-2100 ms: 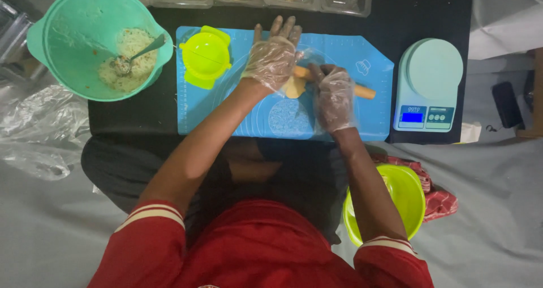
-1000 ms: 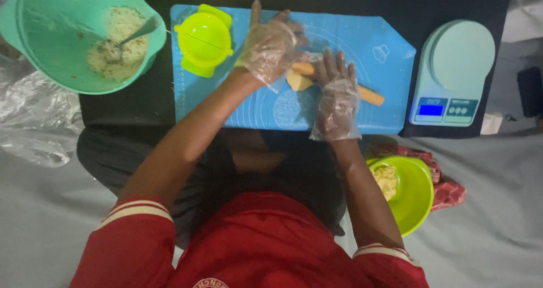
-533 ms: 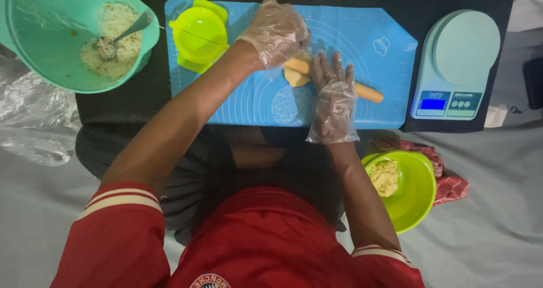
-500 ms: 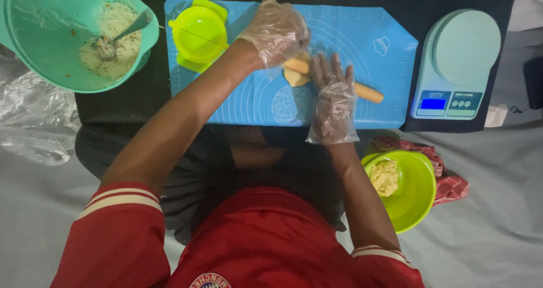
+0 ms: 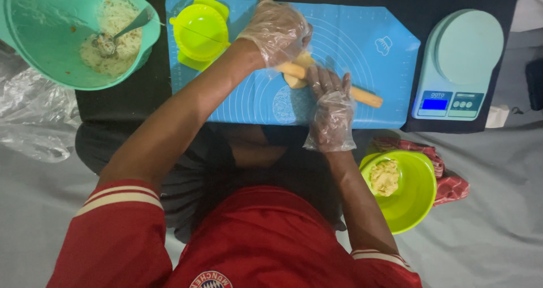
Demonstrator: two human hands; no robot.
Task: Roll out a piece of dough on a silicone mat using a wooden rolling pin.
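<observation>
Both my hands wear clear plastic gloves. My left hand presses flat on the left part of a wooden rolling pin that lies across a blue silicone mat. My right hand rests on the pin's middle, fingers spread. A small piece of pale dough lies under the pin between the two hands, partly hidden.
A teal bowl with filling and a spoon stands at the far left. A lime dumpling press lies on the mat's left end. A teal kitchen scale stands right. A lime bowl with dough rests on a red cloth.
My hands and the rolling pin have moved away from me across the mat. My left hand has gone from fingers raised and spread to lying flat on the pin.
</observation>
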